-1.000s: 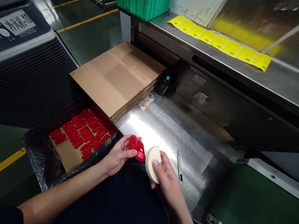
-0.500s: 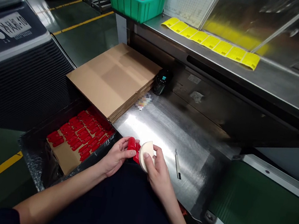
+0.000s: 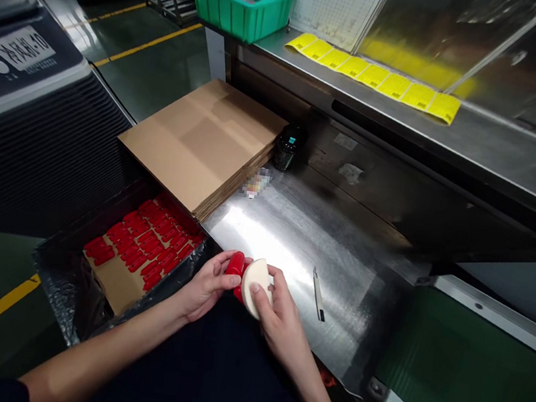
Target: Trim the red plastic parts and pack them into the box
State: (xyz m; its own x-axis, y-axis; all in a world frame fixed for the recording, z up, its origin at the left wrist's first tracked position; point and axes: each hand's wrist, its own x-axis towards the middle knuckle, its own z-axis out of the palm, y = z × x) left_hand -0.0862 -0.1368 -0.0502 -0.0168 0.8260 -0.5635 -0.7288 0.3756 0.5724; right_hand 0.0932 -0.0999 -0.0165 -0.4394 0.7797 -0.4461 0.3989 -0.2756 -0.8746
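My left hand (image 3: pixel 209 286) is closed on a glossy red plastic part (image 3: pixel 236 264), held between thumb and fingers. In my right hand (image 3: pixel 280 306) is a cream-coloured half-round pad (image 3: pixel 256 286), its thumb pressed on the flat face. The pad's curved edge is against or just in front of the red part, covering some of it; whether they touch I cannot tell. Both hands are above the near edge of the metal table (image 3: pixel 293 231). A slim craft knife (image 3: pixel 318 295) with a dark end lies on the metal, right of my right hand.
Rows of red parts (image 3: pixel 143 237) lie on cardboard in a box lined with black plastic (image 3: pixel 57 284), at left. Beyond stands a cardboard stack (image 3: pixel 201 138) beside a black container (image 3: pixel 287 147). A green conveyor belt (image 3: pixel 472 383) is at right; a green bin (image 3: pixel 239 14) and yellow labels (image 3: pixel 375 76) sit on the shelf.
The cream pad has shifted slightly left and down, over more of the red part, and turned a little. The red part stays in my left hand, slightly lower and tilted.
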